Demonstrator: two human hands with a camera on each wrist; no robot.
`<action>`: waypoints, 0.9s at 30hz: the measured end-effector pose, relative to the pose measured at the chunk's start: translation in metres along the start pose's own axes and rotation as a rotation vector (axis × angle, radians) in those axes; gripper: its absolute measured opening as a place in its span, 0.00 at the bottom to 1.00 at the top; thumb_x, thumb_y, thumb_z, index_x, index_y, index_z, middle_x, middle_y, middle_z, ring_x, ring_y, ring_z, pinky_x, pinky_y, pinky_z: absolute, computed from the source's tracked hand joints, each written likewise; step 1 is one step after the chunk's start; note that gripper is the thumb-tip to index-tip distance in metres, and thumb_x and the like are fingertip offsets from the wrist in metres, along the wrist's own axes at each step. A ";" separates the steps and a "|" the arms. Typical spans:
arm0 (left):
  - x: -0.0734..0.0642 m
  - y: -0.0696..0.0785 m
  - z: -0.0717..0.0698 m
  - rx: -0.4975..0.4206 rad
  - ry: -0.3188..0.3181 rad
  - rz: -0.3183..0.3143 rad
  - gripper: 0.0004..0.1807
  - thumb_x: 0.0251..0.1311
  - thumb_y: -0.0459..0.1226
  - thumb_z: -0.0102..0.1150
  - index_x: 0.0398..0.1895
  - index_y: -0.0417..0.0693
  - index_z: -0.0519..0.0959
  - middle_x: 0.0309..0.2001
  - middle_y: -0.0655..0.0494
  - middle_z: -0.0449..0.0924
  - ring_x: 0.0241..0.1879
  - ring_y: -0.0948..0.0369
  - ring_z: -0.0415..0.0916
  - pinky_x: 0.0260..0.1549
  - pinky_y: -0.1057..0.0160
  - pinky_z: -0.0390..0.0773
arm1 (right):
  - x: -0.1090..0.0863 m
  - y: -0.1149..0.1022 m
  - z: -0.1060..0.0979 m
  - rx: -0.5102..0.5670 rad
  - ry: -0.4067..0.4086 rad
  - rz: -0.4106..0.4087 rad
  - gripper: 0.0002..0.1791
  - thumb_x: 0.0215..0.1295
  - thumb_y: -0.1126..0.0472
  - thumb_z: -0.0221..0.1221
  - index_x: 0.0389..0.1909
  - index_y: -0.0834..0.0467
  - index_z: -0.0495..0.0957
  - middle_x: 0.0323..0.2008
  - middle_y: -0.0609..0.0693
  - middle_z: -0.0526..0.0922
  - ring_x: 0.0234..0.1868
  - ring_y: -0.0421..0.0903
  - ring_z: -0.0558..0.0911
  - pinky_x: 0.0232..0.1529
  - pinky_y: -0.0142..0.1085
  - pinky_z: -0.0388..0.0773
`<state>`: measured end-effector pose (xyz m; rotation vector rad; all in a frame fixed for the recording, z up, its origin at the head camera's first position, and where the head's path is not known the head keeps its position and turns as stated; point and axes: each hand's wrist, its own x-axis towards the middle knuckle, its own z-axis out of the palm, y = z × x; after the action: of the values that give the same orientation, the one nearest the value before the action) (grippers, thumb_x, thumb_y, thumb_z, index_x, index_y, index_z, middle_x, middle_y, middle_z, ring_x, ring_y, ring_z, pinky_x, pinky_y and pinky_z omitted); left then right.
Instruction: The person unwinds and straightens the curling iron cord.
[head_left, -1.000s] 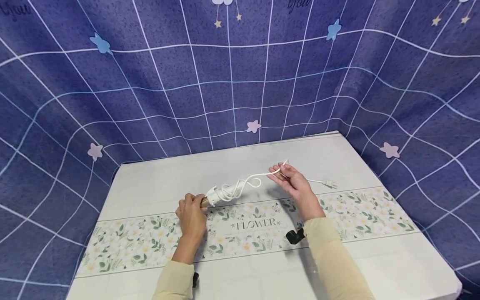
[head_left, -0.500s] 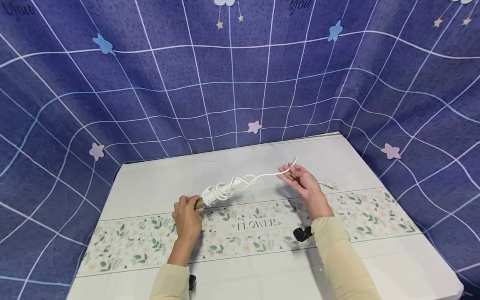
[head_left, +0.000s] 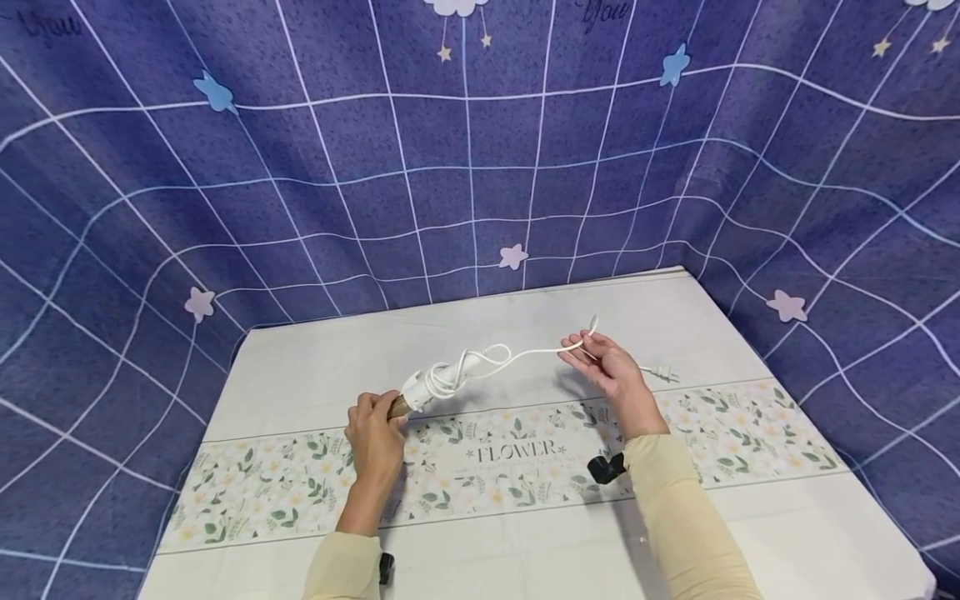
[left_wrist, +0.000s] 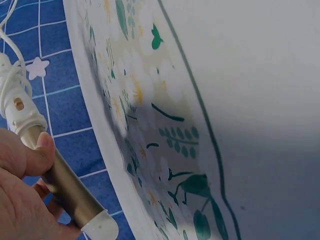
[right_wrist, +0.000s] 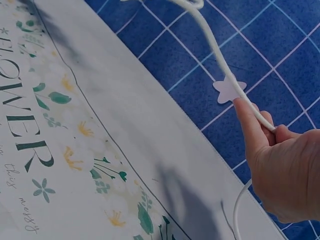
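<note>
My left hand point(head_left: 373, 437) grips the gold barrel point(left_wrist: 75, 185) of a curling iron, thumb along its side. A white cap point(left_wrist: 102, 227) tops the barrel's near end. The white handle point(head_left: 417, 392) points up and right, loops of white power cord point(head_left: 444, 382) wound round it. To the right, my right hand point(head_left: 611, 375) pinches the cord point(right_wrist: 220, 55) between thumb and fingers. One stretch of cord runs from the handle to these fingers, and a small bend stands up above them. Behind this hand, the cord's end carries a two-pin plug point(head_left: 663, 373).
The white table point(head_left: 337, 350) has a floral band with the word FLOWER point(head_left: 517, 450) across it. A blue gridded curtain point(head_left: 360, 183) with stars hangs along the back and sides. A black wrist mount point(head_left: 606, 468) sits by the right sleeve.
My right hand has shifted right with the cord, and my left hand slightly left with the curling iron. The stretch of cord between them is longer and straighter.
</note>
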<state>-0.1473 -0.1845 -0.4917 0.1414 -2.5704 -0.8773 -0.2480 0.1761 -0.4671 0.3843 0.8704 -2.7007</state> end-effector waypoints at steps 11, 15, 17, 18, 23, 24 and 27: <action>-0.004 -0.004 0.002 0.001 -0.006 0.045 0.21 0.50 0.26 0.68 0.50 0.43 0.81 0.45 0.47 0.71 0.46 0.49 0.65 0.57 0.45 0.60 | -0.003 -0.009 -0.001 0.126 0.025 -0.112 0.11 0.75 0.68 0.39 0.54 0.63 0.62 0.44 0.59 0.76 0.66 0.56 0.68 0.65 0.48 0.63; -0.005 -0.008 0.002 0.041 0.024 0.107 0.20 0.48 0.26 0.69 0.48 0.43 0.81 0.43 0.46 0.72 0.44 0.48 0.66 0.57 0.43 0.60 | -0.004 -0.013 0.001 0.209 0.030 -0.177 0.09 0.75 0.68 0.40 0.51 0.63 0.64 0.43 0.60 0.76 0.56 0.55 0.77 0.64 0.48 0.64; -0.003 -0.010 0.001 0.062 0.037 0.121 0.20 0.48 0.26 0.69 0.47 0.43 0.82 0.42 0.46 0.72 0.44 0.48 0.66 0.57 0.42 0.60 | -0.004 -0.015 0.001 0.249 0.028 -0.209 0.08 0.74 0.68 0.41 0.49 0.64 0.65 0.42 0.61 0.77 0.50 0.55 0.80 0.64 0.48 0.65; -0.003 -0.011 0.000 0.070 0.042 0.122 0.20 0.48 0.26 0.69 0.47 0.43 0.82 0.42 0.47 0.72 0.44 0.48 0.66 0.58 0.42 0.59 | -0.005 -0.016 0.001 0.263 0.026 -0.222 0.08 0.74 0.68 0.42 0.49 0.64 0.65 0.41 0.61 0.77 0.49 0.55 0.81 0.64 0.48 0.65; 0.000 -0.016 -0.005 0.090 0.062 0.091 0.19 0.48 0.24 0.68 0.46 0.41 0.82 0.42 0.44 0.72 0.44 0.45 0.66 0.57 0.39 0.58 | -0.007 -0.020 -0.002 0.300 0.036 -0.262 0.08 0.73 0.70 0.44 0.49 0.65 0.66 0.41 0.62 0.77 0.44 0.56 0.83 0.62 0.49 0.66; 0.000 -0.017 -0.006 0.094 0.063 0.082 0.19 0.49 0.24 0.68 0.47 0.41 0.81 0.42 0.43 0.71 0.45 0.45 0.66 0.56 0.38 0.58 | -0.008 -0.020 -0.003 0.302 0.039 -0.267 0.08 0.73 0.70 0.44 0.49 0.66 0.66 0.41 0.62 0.77 0.45 0.56 0.83 0.62 0.49 0.66; 0.000 -0.019 -0.009 0.103 0.075 0.048 0.19 0.50 0.23 0.66 0.47 0.40 0.81 0.43 0.42 0.71 0.46 0.43 0.66 0.53 0.36 0.58 | -0.010 -0.022 -0.006 0.324 0.047 -0.285 0.07 0.72 0.70 0.45 0.47 0.66 0.67 0.41 0.62 0.77 0.45 0.56 0.83 0.63 0.49 0.66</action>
<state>-0.1445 -0.2051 -0.4967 0.1392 -2.5387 -0.7090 -0.2453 0.1983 -0.4573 0.4196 0.5297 -3.1191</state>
